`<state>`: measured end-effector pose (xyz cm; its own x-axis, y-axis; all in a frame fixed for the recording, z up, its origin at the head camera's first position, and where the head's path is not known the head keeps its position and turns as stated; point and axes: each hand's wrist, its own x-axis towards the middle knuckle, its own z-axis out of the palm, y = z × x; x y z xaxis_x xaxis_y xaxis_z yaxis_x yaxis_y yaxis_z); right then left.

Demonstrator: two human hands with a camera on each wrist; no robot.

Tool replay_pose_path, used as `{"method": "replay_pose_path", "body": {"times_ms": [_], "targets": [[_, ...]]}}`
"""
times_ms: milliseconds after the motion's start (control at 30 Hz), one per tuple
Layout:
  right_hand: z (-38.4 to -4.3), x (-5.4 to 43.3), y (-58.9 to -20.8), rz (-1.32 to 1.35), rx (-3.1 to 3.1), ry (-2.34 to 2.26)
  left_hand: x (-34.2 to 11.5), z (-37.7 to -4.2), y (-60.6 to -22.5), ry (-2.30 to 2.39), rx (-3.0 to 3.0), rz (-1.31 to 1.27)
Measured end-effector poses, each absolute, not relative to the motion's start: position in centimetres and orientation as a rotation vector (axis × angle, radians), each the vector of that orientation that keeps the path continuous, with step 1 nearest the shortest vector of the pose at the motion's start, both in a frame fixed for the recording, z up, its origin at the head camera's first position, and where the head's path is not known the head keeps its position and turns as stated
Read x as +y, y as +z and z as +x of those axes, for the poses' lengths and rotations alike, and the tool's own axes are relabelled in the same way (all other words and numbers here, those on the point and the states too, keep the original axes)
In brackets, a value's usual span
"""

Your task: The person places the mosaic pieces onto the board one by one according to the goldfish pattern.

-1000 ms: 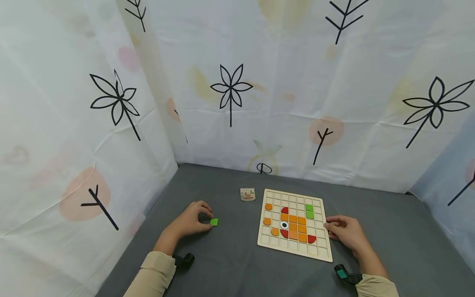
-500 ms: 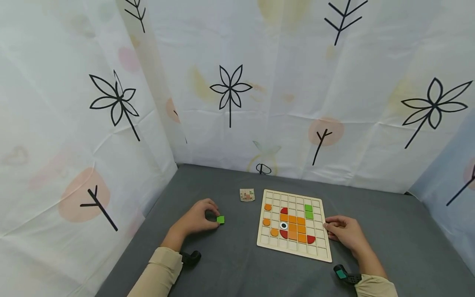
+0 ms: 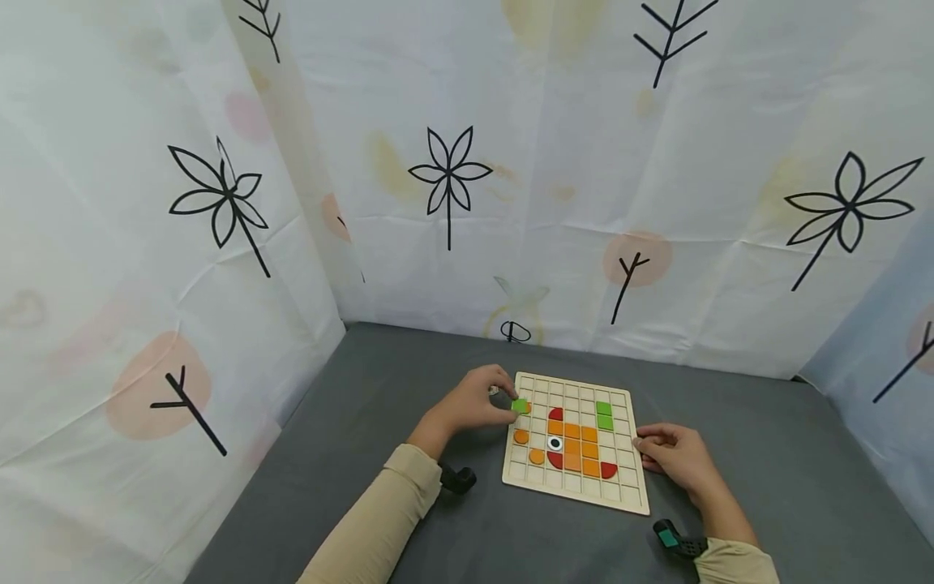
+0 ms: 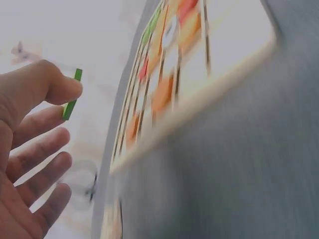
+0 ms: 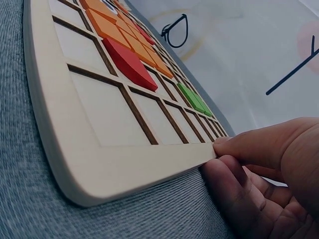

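My left hand (image 3: 470, 401) pinches a small green square tile (image 3: 519, 405) between thumb and finger, over the upper-left edge of a wooden grid board (image 3: 620, 491). In the left wrist view the tile (image 4: 73, 94) is tilted, apart from the board, and the other fingers are spread. My right hand (image 3: 673, 456) holds the board's right edge; the right wrist view shows its thumb on the rim (image 5: 189, 162). On the board are orange squares (image 3: 572, 448), red rounded pieces (image 3: 609, 470), a white-and-black eye disc (image 3: 555, 444), orange discs (image 3: 521, 437) and two green squares (image 3: 604, 415).
A small pattern card lies behind my left hand, mostly hidden in the head view; its blurred edge (image 4: 112, 221) shows in the left wrist view. Grey cloth (image 3: 409, 357) covers the table. Patterned white curtains (image 3: 365, 122) hang at the back and sides.
My left hand has carried the green tile rightward and away from me, from the cloth to the board's upper-left edge, now covering the card. My right hand has stayed at the board.
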<state>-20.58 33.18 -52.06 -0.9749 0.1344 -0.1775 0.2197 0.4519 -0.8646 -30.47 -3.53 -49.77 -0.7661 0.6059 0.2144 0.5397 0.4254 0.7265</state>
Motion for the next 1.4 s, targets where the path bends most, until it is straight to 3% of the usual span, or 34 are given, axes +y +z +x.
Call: {"method": "replay_pose_path", "body": {"times_ms": [300,533,767,1400], "targets": [[-20.9,33.2,-52.1,0.320,2.563,-1.599,5.3,-30.4,-49.1,1.199,2.460,1.206],[-20.9,33.3,-52.2,0.332,2.569,-1.596,9.8,-30.8,-50.3,1.130,2.540,1.156],[-21.0,33.2,-52.3,0.327,2.571,-1.598,11.6,-30.8,-52.0,1.084,2.649,1.016],[-21.1,33.2,-52.4,0.333,2.591,-1.578,14.1,-30.1,-51.9,0.773,2.801,1.059]]}}
